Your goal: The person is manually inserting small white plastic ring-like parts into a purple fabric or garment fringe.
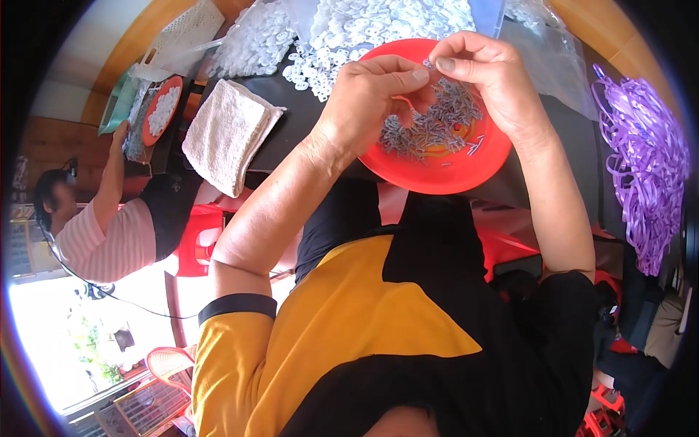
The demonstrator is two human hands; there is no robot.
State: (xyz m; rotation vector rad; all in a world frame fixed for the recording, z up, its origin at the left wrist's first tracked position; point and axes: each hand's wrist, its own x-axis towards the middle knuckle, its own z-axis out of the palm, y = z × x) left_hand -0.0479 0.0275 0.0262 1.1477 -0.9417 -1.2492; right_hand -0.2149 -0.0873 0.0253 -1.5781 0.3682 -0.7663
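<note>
Both hands are raised over a red plastic bowl [408, 178] heaped with small grey-purple rod-like pieces [459, 105]. My right hand [499, 80] pinches one small grey-purple piece between thumb and forefinger, above the bowl's far side. Close beside it, my left hand [360, 98] has thumb and forefinger pressed together. Whatever lies between those fingertips is too small to make out. Behind the bowl lies a large heap of small white plastic pieces [393, 22], some spilling onto the dark table [291, 109].
A folded cream cloth [227, 135] lies left of the bowl. Purple ribbon loops [648, 160] hang at the right edge. At far left a person [109, 233] sits by a red tray [162, 109] of white pieces. A clear plastic bag [553, 65] lies behind my right hand.
</note>
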